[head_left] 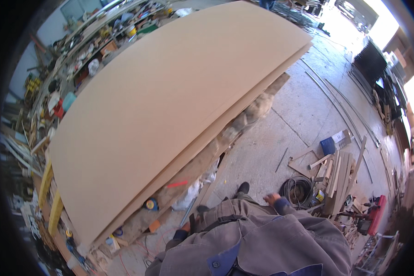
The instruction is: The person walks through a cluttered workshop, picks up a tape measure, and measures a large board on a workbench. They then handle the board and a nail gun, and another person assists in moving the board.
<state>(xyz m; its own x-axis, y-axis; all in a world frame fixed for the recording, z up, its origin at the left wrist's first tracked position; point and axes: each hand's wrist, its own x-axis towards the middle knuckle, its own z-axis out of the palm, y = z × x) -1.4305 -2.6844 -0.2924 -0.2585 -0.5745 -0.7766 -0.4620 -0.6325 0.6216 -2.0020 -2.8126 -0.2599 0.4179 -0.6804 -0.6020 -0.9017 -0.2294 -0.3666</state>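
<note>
My right hand (272,198) hangs beside my right thigh. Its fingers are loosely spread, and I see nothing in them. Low at my left side, my left hand (185,226) shows only in part beside my jacket; its fingers are hidden. In front of me lies a large, pale brown sheet of board (179,101), on top of at least one more sheet. Neither hand touches it. Under the sheets' near edge, a tape measure (151,204) and a red marker-like stick (177,184) rest on a wooden ledge.
Right of my feet lie a coil of black cable (297,191), a pile of wood offcuts (339,177) and a blue box (334,142). A red tool (376,214) stands farther right. Long thin rods (333,99) lie on the concrete floor. Cluttered shelves (96,50) line the far left.
</note>
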